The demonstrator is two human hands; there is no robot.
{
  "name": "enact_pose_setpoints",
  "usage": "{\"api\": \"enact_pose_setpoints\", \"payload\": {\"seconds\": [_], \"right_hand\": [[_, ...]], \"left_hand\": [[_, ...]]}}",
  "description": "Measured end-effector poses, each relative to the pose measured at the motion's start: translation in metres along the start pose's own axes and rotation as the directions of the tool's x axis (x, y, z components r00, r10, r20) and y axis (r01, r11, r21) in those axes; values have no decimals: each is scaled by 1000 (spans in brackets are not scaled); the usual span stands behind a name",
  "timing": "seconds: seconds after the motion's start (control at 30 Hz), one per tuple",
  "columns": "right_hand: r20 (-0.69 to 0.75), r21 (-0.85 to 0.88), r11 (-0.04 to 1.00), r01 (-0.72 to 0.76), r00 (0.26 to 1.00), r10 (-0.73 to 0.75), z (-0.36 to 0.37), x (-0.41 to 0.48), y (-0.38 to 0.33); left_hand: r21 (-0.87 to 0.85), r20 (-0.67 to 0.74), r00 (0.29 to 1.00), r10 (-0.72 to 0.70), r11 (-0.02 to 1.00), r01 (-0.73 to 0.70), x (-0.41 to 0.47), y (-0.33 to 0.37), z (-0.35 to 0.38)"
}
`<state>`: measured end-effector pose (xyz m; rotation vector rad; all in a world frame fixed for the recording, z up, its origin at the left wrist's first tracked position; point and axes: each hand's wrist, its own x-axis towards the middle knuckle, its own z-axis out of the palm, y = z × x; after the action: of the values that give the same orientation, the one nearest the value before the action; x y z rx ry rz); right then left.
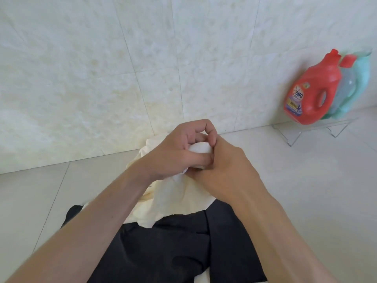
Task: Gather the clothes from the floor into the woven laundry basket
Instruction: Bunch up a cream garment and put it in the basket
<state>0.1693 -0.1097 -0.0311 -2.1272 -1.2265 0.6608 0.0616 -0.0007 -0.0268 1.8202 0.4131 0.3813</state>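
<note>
Observer: black garment (173, 252) lies on the floor, left of the red OMO detergent bottle (314, 90) and nearer the person; cream garment (183, 201) overlaps its far edge.
Checker: grip?
Observer: left hand (177, 150) and right hand (228, 166), both left of the bottle, clench the cream garment's bunched top. Likely risk: the hanging tail drags the black one or slips free. No woven basket in view.
</note>
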Motion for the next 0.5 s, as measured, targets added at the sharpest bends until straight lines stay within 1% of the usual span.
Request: {"api": "enact_pose_setpoints", "payload": {"seconds": [0.03, 0.13, 0.17, 0.2, 0.23, 0.27, 0.3, 0.33, 0.37, 0.4, 0.43, 0.47, 0.5], "right_hand": [[-31, 23, 1000, -7, 999, 8, -3, -1, 1], [-145, 57, 998, 23, 989, -14, -4, -5, 7], [-189, 78, 997, 22, 982, -6, -4, -7, 8], [-233, 120, 992, 31, 972, -3, -4, -9, 9], [-279, 181, 982, 57, 960, -4, -6, -10, 10], [-324, 267, 959, 91, 946, 1, -9, -11, 8], [-354, 369, 919, 138, 935, 2, -18, -13, 3], [-359, 484, 855, 187, 934, -1, -26, -14, -3], [-344, 607, 763, 220, 939, 3, -34, -14, -10], [-319, 719, 653, 238, 948, 6, -43, -16, -19], [-298, 797, 552, 246, 954, 5, -55, -21, -30], [-292, 844, 471, 257, 956, 1, -63, -24, -38], [-299, 867, 419, 270, 954, 4, -71, -29, -44]], "left_hand": [[7, -24, 999, 25, 1000, -25, 0, 3, 4], [96, -96, 988, 119, 989, -110, -2, 8, 9], [88, -104, 987, 124, 989, -115, -3, 10, 7], [48, -98, 991, 94, 995, -90, -4, 8, 1], [30, -63, 997, 44, 999, -42, -4, -1, -7], [71, -13, 999, -44, 996, 45, -4, -13, -15], [188, 26, 988, -155, 971, 147, -5, -21, -20], [285, 19, 963, -269, 925, 252, -7, -36, -20], [312, -52, 942, -331, 891, 330, -8, -55, -17], [262, -178, 922, -344, 886, 382, -10, -70, -11], [161, -354, 874, -334, 898, 409, -14, -77, -3], [96, -535, 787, -307, 903, 418, -18, -81, 5], [82, -667, 698, -262, 905, 418, -22, -76, 10]]}}
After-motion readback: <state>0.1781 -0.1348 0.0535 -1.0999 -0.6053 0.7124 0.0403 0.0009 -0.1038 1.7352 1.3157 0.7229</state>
